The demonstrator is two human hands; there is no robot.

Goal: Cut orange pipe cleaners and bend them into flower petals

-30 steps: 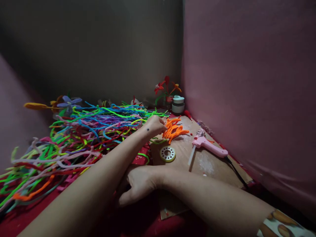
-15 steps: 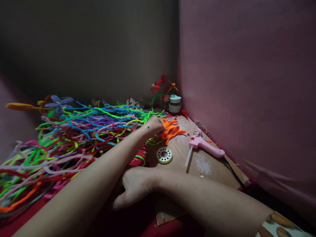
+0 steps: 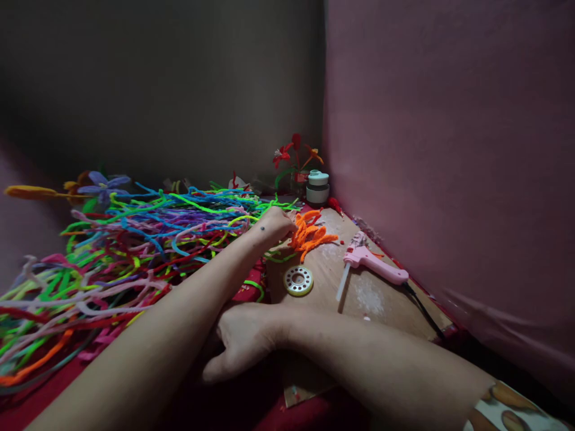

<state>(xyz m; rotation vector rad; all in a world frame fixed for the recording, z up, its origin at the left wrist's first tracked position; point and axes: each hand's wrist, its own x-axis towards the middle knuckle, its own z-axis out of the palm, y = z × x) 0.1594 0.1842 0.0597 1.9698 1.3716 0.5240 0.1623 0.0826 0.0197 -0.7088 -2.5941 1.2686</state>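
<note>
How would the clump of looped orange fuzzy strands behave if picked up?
The looped orange fuzzy strands look light, being slender. They probably bend yet hold shape, judging by their open curves. Overlapping, they may lift tangled together.

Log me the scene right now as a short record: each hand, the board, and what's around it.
Left hand: fingers at the orange fuzzy pieces; grip unclear
Right hand: nearer the camera, beside the left forearm; fingers partly hidden, contents unclear
Board: brown; bears the orange pieces, perforated disc and pink glue gun
Glue gun cord: black
Left of board: tangled pile of multicolored fuzzy stems
Behind: red flower, round lidded container
</note>
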